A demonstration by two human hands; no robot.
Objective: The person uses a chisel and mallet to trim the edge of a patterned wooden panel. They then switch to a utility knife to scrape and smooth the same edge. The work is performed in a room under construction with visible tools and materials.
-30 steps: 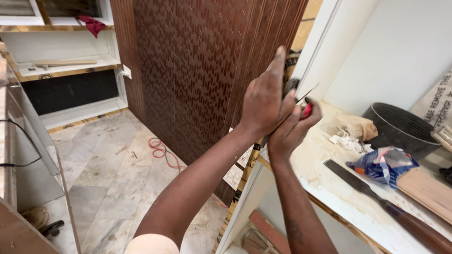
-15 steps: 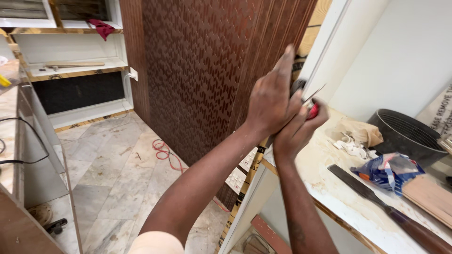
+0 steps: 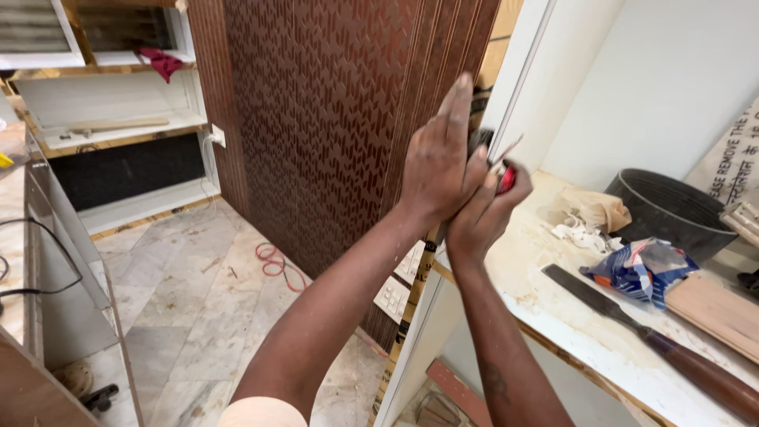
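The right hand [image 3: 486, 209] is clamped on a red-handled tool [image 3: 504, 175], which sits at its fingertips; the thin blade slants up and right. The left hand [image 3: 439, 162], fingers straight, presses flat over it, beside the brown panel [image 3: 332, 119], above the shelf's [image 3: 553, 316] left edge.

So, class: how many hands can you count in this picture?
2. The left hand is raised flat against the brown patterned panel; the right hand sits just beside it, closed on a small red tool. No others show.
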